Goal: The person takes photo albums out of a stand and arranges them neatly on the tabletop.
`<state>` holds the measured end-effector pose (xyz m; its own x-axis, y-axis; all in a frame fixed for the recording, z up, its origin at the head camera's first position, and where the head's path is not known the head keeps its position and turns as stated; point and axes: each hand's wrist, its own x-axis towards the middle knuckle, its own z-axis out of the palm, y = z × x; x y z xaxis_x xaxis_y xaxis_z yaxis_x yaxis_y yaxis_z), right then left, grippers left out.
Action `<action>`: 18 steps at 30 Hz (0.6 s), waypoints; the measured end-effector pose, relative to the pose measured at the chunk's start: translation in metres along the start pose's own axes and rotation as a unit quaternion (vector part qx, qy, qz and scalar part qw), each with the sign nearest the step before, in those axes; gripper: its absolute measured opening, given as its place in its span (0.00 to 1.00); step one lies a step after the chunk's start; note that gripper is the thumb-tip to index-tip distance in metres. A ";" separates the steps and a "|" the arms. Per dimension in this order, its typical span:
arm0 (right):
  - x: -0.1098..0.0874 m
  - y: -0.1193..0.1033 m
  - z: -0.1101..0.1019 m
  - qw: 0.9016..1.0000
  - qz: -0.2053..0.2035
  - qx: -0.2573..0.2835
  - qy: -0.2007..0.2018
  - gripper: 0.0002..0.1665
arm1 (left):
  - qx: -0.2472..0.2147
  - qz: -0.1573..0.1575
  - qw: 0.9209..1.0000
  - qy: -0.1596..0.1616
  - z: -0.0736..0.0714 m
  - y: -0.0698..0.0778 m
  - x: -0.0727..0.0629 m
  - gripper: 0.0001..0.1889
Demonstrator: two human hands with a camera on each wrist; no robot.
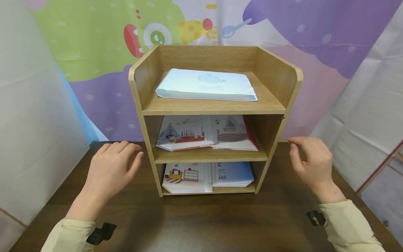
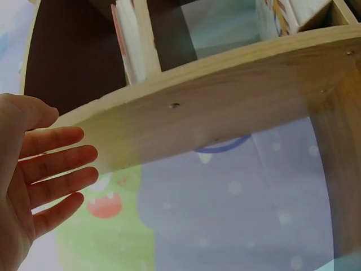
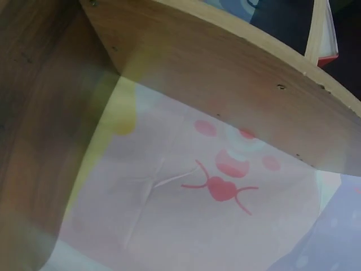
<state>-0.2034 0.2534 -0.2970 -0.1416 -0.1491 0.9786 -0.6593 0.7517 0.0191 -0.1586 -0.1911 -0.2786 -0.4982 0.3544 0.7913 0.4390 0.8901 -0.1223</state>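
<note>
A small wooden three-tier shelf (image 1: 214, 112) stands between my two hands. My left hand (image 1: 114, 164) hovers off its left side, fingers loosely bent and holding nothing; the left wrist view shows the spread fingers of that left hand (image 2: 56, 164) near the side panel (image 2: 192, 107). Off the right side is my right hand (image 1: 313, 161), loosely curled with nothing in it; it is out of the right wrist view, where the shelf's side panel (image 3: 197, 68) shows. A pale blue folder with a whale drawing (image 1: 201, 84) lies flat on the top tier.
Two illustrated folders, one with a tent (image 1: 185, 133) and one greyer (image 1: 231, 129), lie on the middle tier. Below are a furniture-print folder (image 1: 189, 176) and a blue folder (image 1: 234, 173). The dark wooden table (image 1: 204, 220) meets a cartoon-print cloth (image 1: 104, 94) behind.
</note>
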 end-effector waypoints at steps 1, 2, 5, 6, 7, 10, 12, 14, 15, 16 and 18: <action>0.001 -0.001 0.001 1.000 0.002 0.002 0.004 0.20 | 0.000 0.003 1.000 0.002 0.000 0.001 0.001 0.11; 0.002 -0.003 0.001 1.000 0.005 0.005 0.008 0.19 | -0.001 0.006 1.000 0.005 0.000 0.002 0.002 0.11; 0.006 -0.008 0.003 1.000 0.011 0.015 0.021 0.18 | -0.005 0.011 1.000 0.010 0.000 0.004 0.004 0.12; 0.008 -0.010 0.004 0.999 0.012 0.020 0.026 0.18 | -0.005 0.013 1.000 0.012 0.000 0.005 0.004 0.12; 0.009 -0.012 0.005 0.999 0.013 0.022 0.029 0.17 | -0.007 0.014 1.000 0.015 0.000 0.005 0.005 0.13; 0.013 -0.016 0.006 0.999 0.011 0.030 0.033 0.17 | -0.012 0.017 1.000 0.022 0.000 0.007 0.007 0.15; 0.015 -0.019 0.007 0.999 0.009 0.033 0.035 0.16 | -0.014 0.021 0.999 0.026 -0.001 0.009 0.009 0.15; 0.016 -0.021 0.008 0.999 0.008 0.034 0.039 0.16 | -0.017 0.029 0.999 0.029 -0.002 0.010 0.011 0.13; 0.016 -0.022 0.009 0.998 0.008 0.034 0.042 0.16 | -0.017 0.035 0.999 0.031 -0.002 0.011 0.012 0.13; 0.017 -0.024 0.009 0.998 0.008 0.035 0.045 0.16 | -0.018 0.041 0.998 0.034 -0.002 0.012 0.013 0.12; 0.018 -0.026 0.011 0.998 0.006 0.038 0.049 0.16 | -0.019 0.052 0.998 0.037 -0.003 0.014 0.015 0.11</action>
<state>-0.1969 0.2244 -0.2819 -0.0795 -0.0749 0.9940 -0.7130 0.7011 -0.0042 -0.1580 -0.1741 -0.2664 -0.3917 0.4214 0.8179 0.5138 0.8376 -0.1855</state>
